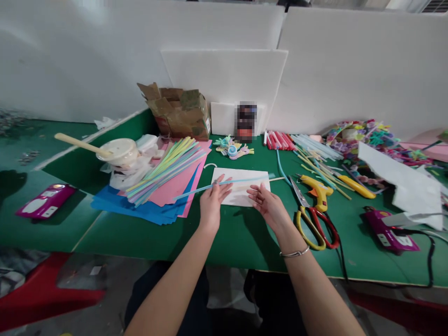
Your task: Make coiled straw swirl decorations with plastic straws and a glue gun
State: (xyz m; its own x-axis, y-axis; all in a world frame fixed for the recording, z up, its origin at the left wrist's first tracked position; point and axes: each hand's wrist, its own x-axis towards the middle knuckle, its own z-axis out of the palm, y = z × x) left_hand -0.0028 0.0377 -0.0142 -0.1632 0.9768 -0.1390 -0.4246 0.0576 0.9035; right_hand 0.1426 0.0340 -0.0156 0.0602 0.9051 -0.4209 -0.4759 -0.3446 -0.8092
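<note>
The left hand (212, 200) pinches one blue strip (194, 191) loosely between thumb and fingers; the strip slants over the white card (238, 199) and past its left edge. The right hand (266, 203), one bracelet (294, 253) on its wrist, stands over the card's near right corner, fingers spread and half curled, holding nothing that shows. Right of the card lie one pair of scissors (311, 219), one glue gun (317, 190) and one yellow knife (357, 186). Two purple boxes, one far left (47, 200) and one far right (390, 231) of the card, bear white patches whose print is unreadable. Left of the card are blue sheets (136, 210), pink sheets (168, 193), a bundle of strips (164, 172) too overlapped to count, and one tub (122, 153) with one stick (80, 143). Beyond the card sit small ornaments (231, 150), with red rods (279, 141) to their right; behind its left side, one carton (180, 114) carries one white label (207, 125), too small to read.
</note>
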